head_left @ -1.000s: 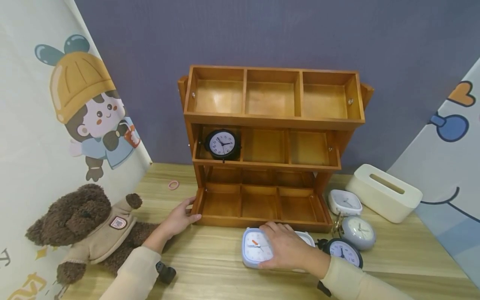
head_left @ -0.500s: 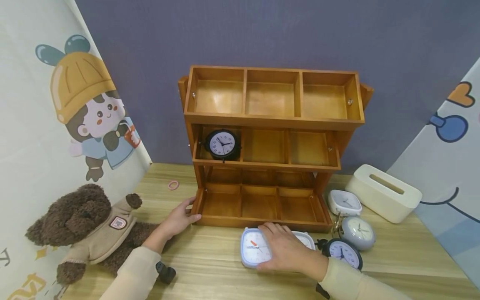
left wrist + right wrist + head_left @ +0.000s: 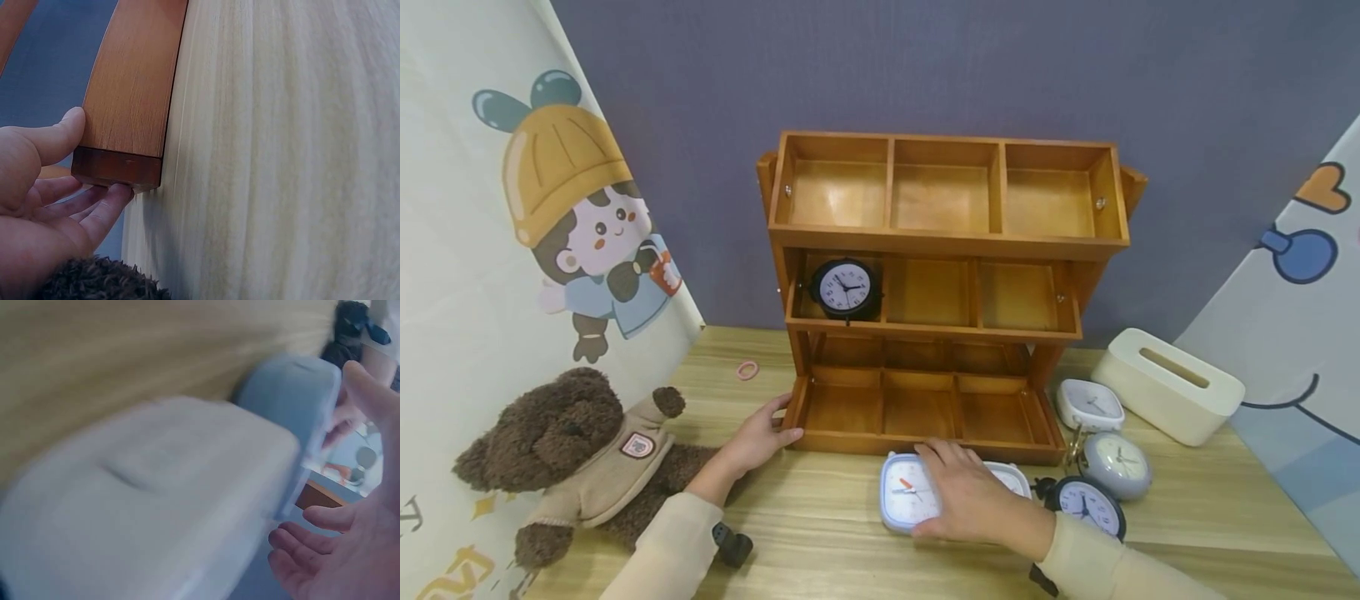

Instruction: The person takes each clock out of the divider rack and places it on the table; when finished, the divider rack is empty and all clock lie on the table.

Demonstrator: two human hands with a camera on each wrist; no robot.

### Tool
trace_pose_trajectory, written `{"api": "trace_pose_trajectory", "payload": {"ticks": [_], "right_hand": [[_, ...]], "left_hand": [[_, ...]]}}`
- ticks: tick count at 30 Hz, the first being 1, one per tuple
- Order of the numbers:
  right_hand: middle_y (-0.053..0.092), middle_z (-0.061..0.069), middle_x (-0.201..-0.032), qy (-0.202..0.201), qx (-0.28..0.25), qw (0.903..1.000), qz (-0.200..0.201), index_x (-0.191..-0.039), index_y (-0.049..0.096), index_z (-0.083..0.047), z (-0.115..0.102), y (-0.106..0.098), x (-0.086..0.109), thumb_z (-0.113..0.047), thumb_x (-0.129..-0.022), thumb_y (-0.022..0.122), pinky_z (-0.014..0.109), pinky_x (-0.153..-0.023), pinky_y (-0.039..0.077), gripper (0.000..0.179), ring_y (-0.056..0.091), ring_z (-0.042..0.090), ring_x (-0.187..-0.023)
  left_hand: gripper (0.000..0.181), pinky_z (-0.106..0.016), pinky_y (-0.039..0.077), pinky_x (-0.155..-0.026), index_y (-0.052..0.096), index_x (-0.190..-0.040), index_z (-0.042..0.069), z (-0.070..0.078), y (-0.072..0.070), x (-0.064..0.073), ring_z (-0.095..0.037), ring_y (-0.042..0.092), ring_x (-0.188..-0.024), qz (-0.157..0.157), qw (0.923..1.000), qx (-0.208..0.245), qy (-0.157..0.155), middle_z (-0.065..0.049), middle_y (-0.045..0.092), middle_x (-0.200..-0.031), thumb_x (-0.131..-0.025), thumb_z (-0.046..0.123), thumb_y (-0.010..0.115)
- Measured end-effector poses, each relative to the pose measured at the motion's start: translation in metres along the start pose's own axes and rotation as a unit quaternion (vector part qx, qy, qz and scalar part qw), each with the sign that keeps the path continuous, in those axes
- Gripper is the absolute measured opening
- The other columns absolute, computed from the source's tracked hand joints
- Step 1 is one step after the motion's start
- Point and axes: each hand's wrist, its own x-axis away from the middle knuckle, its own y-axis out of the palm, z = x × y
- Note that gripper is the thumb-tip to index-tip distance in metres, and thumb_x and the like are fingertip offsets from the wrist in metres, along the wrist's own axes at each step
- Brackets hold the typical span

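Note:
A three-tier wooden shelf point(image 3: 951, 242) stands against the back wall. At its lower left corner my left hand point(image 3: 756, 437) grips the bottom tray's end; in the left wrist view the thumb and fingers point(image 3: 112, 209) lie on either side of the wooden corner point(image 3: 119, 165). My right hand point(image 3: 970, 496) holds a light-blue alarm clock point(image 3: 901, 493) across its width on the table, covering part of its face. Close beside it sits a white alarm clock point(image 3: 1013, 479), partly hidden by the hand and blurred large in the right wrist view. A black round clock point(image 3: 845, 287) occupies the middle tier's left compartment.
To the right are a black alarm clock point(image 3: 1090, 504), a grey round clock point(image 3: 1116, 467), a white clock point(image 3: 1090, 404) and a cream tissue box point(image 3: 1165, 387). A brown teddy bear point(image 3: 602, 454) lies left, near a pink ring point(image 3: 747, 370).
My right hand and the light-blue clock have shifted slightly left and toward the shelf. The left hand stays at the shelf corner.

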Motion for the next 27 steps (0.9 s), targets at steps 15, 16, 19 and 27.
{"api": "trace_pose_trajectory", "payload": {"ticks": [15, 16, 19, 27], "right_hand": [[0.042, 0.02, -0.142, 0.031, -0.085, 0.9895, 0.113, -0.144, 0.04, 0.001, -0.022, -0.069, -0.065, -0.049, -0.077, 0.081, 0.053, -0.105, 0.035, 0.093, 0.041, 0.037, -0.129], [0.041, 0.02, -0.142, 0.034, -0.091, 0.9877, 0.123, -0.145, 0.04, 0.001, -0.023, -0.072, -0.07, -0.049, -0.077, 0.081, 0.053, -0.105, 0.035, 0.093, 0.04, 0.037, -0.13], [0.04, 0.02, -0.143, 0.032, -0.106, 0.9819, 0.154, -0.144, 0.04, 0.001, -0.025, -0.081, -0.09, -0.047, -0.078, 0.08, 0.052, -0.107, 0.033, 0.092, 0.039, 0.037, -0.131], [0.034, 0.02, -0.147, 0.063, -0.117, 0.9707, 0.2, -0.146, 0.037, 0.0, -0.025, -0.1, -0.14, -0.049, -0.08, 0.078, 0.051, -0.109, 0.03, 0.092, 0.033, 0.036, -0.134]], "left_hand": [[0.067, -0.048, 0.049, -0.092, 0.027, -0.15, -0.004, -0.001, 0.001, -0.002, -0.046, 0.046, -0.125, -0.006, 0.9997, 0.021, 0.006, -0.028, 0.03, -0.15, -0.095, 0.004, 0.063], [0.067, -0.048, 0.049, -0.091, 0.027, -0.15, -0.004, -0.001, 0.001, -0.002, -0.046, 0.045, -0.125, -0.007, 0.9997, 0.022, 0.005, -0.028, 0.03, -0.15, -0.095, 0.004, 0.063], [0.067, -0.048, 0.049, -0.092, 0.027, -0.15, -0.004, -0.001, 0.001, -0.001, -0.047, 0.045, -0.125, -0.005, 0.9998, 0.019, 0.005, -0.028, 0.03, -0.15, -0.095, 0.004, 0.064], [0.066, -0.048, 0.049, -0.091, 0.027, -0.15, -0.004, -0.002, -0.001, 0.0, -0.047, 0.045, -0.125, -0.007, 0.9997, 0.023, 0.003, -0.028, 0.029, -0.15, -0.095, 0.004, 0.063]]}}
